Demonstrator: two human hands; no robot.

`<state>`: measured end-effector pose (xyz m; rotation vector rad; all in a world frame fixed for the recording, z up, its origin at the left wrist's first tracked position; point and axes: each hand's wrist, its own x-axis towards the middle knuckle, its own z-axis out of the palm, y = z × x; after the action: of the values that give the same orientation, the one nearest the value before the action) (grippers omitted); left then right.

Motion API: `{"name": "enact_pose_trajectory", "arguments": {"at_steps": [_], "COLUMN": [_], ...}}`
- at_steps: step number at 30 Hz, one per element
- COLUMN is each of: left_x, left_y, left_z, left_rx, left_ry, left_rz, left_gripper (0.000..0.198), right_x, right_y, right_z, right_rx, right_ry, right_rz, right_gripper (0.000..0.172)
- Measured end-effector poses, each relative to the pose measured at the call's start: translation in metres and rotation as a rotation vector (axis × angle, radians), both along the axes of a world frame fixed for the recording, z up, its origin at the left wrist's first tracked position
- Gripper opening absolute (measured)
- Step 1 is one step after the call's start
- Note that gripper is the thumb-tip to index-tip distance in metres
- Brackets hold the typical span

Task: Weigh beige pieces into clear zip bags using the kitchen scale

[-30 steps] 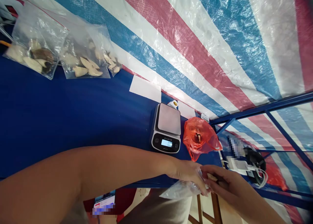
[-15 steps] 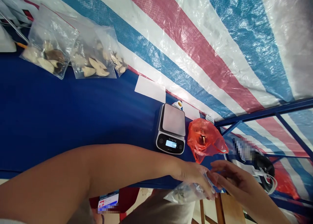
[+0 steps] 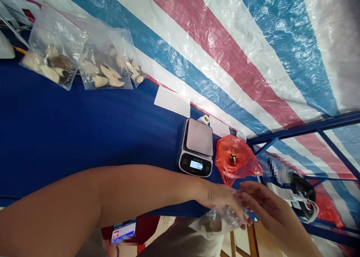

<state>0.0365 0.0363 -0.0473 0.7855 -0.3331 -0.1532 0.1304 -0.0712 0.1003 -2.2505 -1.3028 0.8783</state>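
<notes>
My left hand (image 3: 223, 199) reaches across from the left and is closed on a small clear plastic bag (image 3: 208, 224), which hangs below it past the table's front edge. Something brownish lies inside the bag, too blurred to name. From the right, my right hand (image 3: 271, 212) meets the left at the bag's upper end, thumb and fingers pinched together there. Just beyond the hands stand a digital kitchen scale (image 3: 199, 137) with a lit display and a bare weighing plate, and an open red plastic bag (image 3: 239, 156) with a small dark and pale piece inside.
Zip bags (image 3: 104, 75) of pale cut pieces lie at the back left of the blue table (image 3: 84, 133). White paper (image 3: 173, 101) lies along the striped sheet wall (image 3: 180, 28). Blue frame bars (image 3: 298, 124) and a wooden stool (image 3: 251, 238) are at the right.
Both hands stay together at the bag's upper end with only slight finger movement. The brownish contents of the clear bag show more plainly now.
</notes>
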Motion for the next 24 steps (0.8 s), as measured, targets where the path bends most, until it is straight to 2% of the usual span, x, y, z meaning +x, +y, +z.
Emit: {"name": "enact_pose_trajectory", "arguments": {"at_steps": [4, 9, 14, 18, 24], "left_x": [-0.008, -0.017, -0.020, -0.018, -0.010], "left_y": [0.006, 0.012, 0.014, 0.015, 0.011], "left_z": [0.012, 0.024, 0.026, 0.025, 0.020], "left_rx": [-0.034, -0.012, 0.033, 0.041, 0.035], "left_ry": [0.236, 0.299, 0.343, 0.342, 0.351], "left_rz": [-0.135, -0.174, -0.173, -0.188, -0.199], "left_gripper": [0.070, 0.074, 0.073, 0.071, 0.069], "right_x": [0.031, 0.068, 0.076, 0.081, 0.083], "right_y": [0.007, 0.034, 0.068, 0.093, 0.115], "right_z": [-0.021, -0.065, -0.092, -0.095, -0.079], "right_rx": [0.045, 0.018, 0.093, 0.136, 0.087], "right_ry": [-0.165, -0.551, -0.672, -0.715, -0.720], "right_rz": [-0.120, -0.060, -0.033, -0.048, -0.066], "right_gripper": [0.043, 0.052, 0.051, 0.052, 0.040]}}
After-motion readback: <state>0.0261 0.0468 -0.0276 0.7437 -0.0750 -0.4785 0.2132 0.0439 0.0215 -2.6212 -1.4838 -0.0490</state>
